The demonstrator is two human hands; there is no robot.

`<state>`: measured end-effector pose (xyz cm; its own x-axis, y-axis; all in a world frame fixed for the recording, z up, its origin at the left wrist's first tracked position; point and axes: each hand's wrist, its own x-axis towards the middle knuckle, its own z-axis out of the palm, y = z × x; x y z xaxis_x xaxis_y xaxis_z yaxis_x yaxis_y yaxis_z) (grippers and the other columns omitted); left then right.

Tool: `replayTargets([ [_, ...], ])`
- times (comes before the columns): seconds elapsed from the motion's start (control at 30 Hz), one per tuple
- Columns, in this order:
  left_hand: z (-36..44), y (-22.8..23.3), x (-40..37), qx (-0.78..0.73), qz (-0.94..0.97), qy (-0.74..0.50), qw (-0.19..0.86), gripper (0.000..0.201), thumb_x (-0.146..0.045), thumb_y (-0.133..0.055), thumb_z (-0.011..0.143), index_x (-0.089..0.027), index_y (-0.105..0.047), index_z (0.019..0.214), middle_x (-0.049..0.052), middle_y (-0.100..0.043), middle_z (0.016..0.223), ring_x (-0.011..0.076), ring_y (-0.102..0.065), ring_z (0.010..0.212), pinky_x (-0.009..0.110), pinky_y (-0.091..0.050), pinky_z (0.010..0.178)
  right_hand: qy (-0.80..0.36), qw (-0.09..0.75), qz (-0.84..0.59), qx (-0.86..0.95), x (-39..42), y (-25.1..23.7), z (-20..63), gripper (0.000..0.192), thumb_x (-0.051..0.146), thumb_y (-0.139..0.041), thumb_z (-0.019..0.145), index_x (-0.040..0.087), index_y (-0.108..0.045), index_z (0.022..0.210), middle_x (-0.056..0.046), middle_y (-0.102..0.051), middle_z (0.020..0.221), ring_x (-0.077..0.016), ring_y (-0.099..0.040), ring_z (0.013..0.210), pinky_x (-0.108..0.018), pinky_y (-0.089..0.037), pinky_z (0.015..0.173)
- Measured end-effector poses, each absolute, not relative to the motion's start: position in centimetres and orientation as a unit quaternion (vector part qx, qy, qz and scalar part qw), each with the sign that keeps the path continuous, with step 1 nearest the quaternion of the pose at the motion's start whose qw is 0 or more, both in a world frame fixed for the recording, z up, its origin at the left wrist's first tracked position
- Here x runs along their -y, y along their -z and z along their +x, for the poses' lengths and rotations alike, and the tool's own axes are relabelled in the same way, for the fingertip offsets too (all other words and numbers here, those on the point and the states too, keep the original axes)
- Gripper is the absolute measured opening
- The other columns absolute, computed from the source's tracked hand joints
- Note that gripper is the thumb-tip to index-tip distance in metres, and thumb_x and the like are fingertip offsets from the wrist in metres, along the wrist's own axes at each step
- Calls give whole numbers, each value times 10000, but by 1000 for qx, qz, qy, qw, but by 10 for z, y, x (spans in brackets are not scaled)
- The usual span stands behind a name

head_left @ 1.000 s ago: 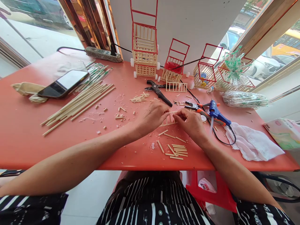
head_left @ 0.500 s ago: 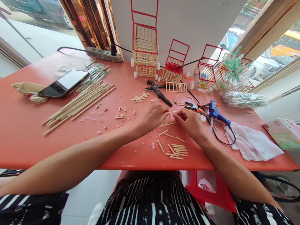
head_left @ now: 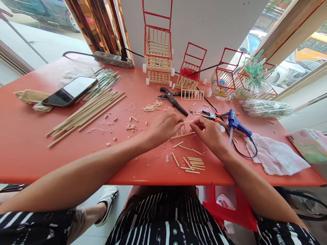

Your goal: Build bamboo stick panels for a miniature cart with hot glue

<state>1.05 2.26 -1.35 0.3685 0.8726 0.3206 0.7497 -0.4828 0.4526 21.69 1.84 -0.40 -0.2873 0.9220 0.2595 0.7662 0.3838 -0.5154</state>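
Note:
A small ladder-like frame of thin wooden sticks [head_left: 184, 134] lies on the table between my hands. My left hand [head_left: 167, 126] is closed at its left end, thumb and fingers pinched on the frame. My right hand [head_left: 208, 132] holds the right end between thumb and forefinger; its other fingers are curled. Both hands partly cover the frame. Just in front lie short cut sticks [head_left: 196, 162], some in a small stack. Beyond the hands are black-handled pliers [head_left: 173, 99] and a finished ladder-like piece [head_left: 192, 95].
A blue glue gun [head_left: 236, 123] and orange-handled pliers [head_left: 217, 119] lie right, beside a white cloth [head_left: 277, 154]. Small stick carts [head_left: 158, 51] stand along the wall. Long sticks [head_left: 87, 117], a phone [head_left: 71, 91] and a power strip [head_left: 112, 59] are left. Scraps litter the middle.
My hands stay almost in place, with the frame between them shifted slightly. Another person's leg and shoe have come into view below the table at the lower left.

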Motion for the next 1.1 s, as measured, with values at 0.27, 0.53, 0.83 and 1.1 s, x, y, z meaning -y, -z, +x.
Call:
replayTargets([
  [0.27,0,12,-33,-512,789,-310,139,224,-217,-628,942,-184,-837,867,77,-808,831,215,-701,786,317,-425,719,-187,178,-414,873,-11,-14,228,166,246,-609,977,205,-680,833,11,-696,724,-136,-593,659,-273,-401,672],
  [0.53,-7,11,-38,-525,777,-313,151,225,-168,-616,898,-196,-821,808,59,-794,808,203,-681,764,308,-427,719,-172,140,-297,929,-4,-9,221,138,338,-664,1034,224,-737,1062,-75,-743,1090,-197,-687,967,-314,-501,855],
  [0.83,-2,13,-36,-522,783,-306,145,263,-206,-604,926,-186,-794,746,49,-752,732,189,-634,714,320,-385,691,25,60,-225,972,11,1,202,150,258,-627,1068,150,-686,981,-95,-717,959,-230,-630,879,-356,-474,815],
  [1.1,1,12,-35,-541,777,-293,132,251,-216,-611,931,-170,-829,817,87,-802,838,210,-672,752,318,-423,698,48,57,-190,979,16,1,199,205,103,-487,1086,144,-676,1017,-108,-703,976,-241,-619,906,-370,-487,857],
])
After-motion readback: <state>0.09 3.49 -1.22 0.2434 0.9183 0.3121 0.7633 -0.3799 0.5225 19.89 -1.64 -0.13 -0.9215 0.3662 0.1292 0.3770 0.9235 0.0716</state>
